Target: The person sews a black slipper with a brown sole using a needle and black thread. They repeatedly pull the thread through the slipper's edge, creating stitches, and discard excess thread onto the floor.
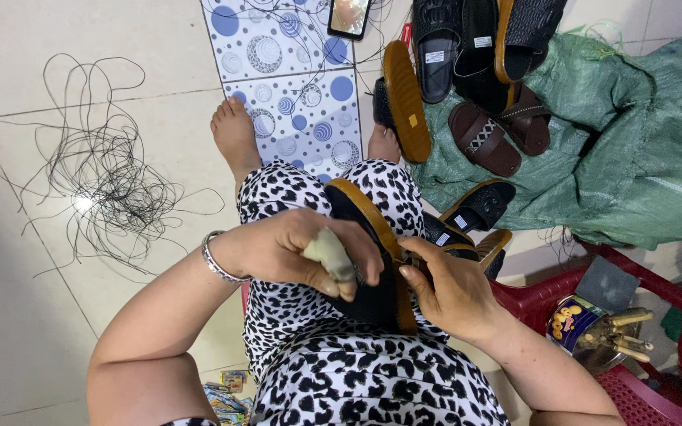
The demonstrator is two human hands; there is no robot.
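A black sandal with a tan sole edge (pixel 372 260) rests on my lap, toe pointing away from me. My left hand (pixel 297 248) grips it from the left; its thumb wears a pale cloth wrap and a silver bracelet sits on the wrist. My right hand (pixel 447 288) holds the sandal's right side near the strap, fingers curled against the sole edge. Whether a needle or thread is pinched there is hidden by the fingers.
Loose black thread (pixel 108 177) is tangled on the tile floor at left. A phone (pixel 349 16) lies on a dotted mat (pixel 294 87). Several finished sandals (pixel 475 71) lie on a green sack (pixel 633 150). A red plastic stool (pixel 665 379) at right holds a tin of tools (pixel 593 331).
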